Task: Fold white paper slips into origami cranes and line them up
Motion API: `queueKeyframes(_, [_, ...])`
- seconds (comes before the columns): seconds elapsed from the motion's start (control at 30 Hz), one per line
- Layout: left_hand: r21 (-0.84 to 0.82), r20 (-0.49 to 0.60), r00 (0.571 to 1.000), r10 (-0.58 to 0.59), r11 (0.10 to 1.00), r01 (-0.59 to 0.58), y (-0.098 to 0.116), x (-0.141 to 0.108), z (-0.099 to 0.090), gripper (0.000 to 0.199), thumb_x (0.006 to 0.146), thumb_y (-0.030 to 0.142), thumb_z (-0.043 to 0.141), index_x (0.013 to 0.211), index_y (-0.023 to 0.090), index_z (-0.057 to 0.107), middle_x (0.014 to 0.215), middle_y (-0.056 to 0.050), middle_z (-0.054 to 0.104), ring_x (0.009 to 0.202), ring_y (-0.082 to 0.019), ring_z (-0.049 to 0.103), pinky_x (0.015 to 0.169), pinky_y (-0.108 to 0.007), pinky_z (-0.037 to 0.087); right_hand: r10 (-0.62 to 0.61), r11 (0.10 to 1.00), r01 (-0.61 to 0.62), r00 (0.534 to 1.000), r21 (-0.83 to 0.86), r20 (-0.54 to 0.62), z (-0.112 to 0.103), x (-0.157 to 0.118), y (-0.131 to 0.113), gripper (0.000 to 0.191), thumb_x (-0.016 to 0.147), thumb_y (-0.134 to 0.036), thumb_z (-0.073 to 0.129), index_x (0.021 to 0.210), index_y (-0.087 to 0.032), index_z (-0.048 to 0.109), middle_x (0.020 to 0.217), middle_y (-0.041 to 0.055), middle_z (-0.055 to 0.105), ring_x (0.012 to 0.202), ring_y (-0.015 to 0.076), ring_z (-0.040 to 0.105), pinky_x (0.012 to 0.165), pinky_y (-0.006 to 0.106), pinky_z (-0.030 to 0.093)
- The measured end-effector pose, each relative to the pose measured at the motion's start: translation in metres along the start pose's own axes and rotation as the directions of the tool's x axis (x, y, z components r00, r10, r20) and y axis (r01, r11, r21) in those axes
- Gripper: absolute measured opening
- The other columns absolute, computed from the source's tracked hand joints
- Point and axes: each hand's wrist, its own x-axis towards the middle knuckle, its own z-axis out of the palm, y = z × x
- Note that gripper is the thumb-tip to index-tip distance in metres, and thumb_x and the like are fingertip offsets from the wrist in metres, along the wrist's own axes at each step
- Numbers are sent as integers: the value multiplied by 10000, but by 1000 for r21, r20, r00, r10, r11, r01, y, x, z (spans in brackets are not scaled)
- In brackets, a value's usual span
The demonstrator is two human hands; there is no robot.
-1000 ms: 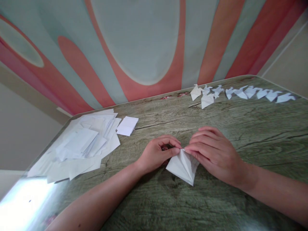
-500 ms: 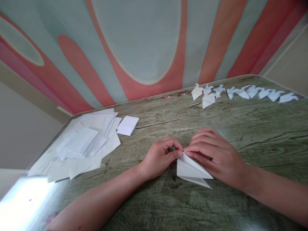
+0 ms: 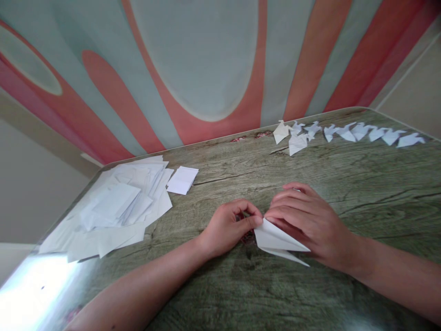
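A folded white paper [image 3: 275, 237] with two pointed flaps is held above the wooden table, its points directed toward the lower right. My left hand [image 3: 232, 226] pinches its upper left corner between thumb and index finger. Close against that same corner, my right hand [image 3: 306, 223] has its thumb and index finger closed at the paper's upper edge. Its other fingers are curled above, and part of the thumb is hidden behind the paper.
Loose white sheets [image 3: 120, 207] lie in a spread pile on the table's left, with a small folded paper stack [image 3: 183, 179] beside them. Several folded paper birds [image 3: 346, 132] line the back right edge of the table [image 3: 220, 170], near the patterned wall [image 3: 206, 55].
The folded paper has tilted slightly, its pointed ends shifting right and a little up. Both hands stay almost in place, fingertips still at the upper corner.
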Motion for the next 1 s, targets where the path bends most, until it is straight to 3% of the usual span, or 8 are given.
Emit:
queueKeyframes(0.27, [38,21,1000,15,999,-15,1,-1,-1,106,855,232,612,796,153,651,799,6,634,754,-119,557,699,-214,410,15,999,-16,1000,45,20,4,1,-1,186,950,-215,500,843,-164,644,831,36,681,846,181,582,952,435,346])
queueKeyframes(0.5, [3,-12,1000,-24,1000,24,-3,1,-6,126,862,260,598,808,157,646,761,11,614,677,-101,534,626,-192,402,109,988,-108,994,113,-2,2,0,14,133,921,-235,578,839,-185,670,812,23,708,842,174,611,852,367,415])
queueKeyframes(0.83, [-132,38,993,-110,985,114,-6,1,-5,160,848,310,613,822,154,635,687,29,569,541,-65,462,525,-166,376,62,997,-62,998,35,13,2,1,11,194,932,-216,549,788,-181,674,784,20,704,796,164,615,944,429,364])
queueKeyframes(1.0, [-198,27,988,-151,968,153,-7,2,-6,169,851,326,611,830,159,605,689,35,552,519,-59,453,483,-157,370,171,972,-179,983,152,61,0,1,16,165,921,-261,578,824,-199,697,822,9,725,839,164,634,857,357,432])
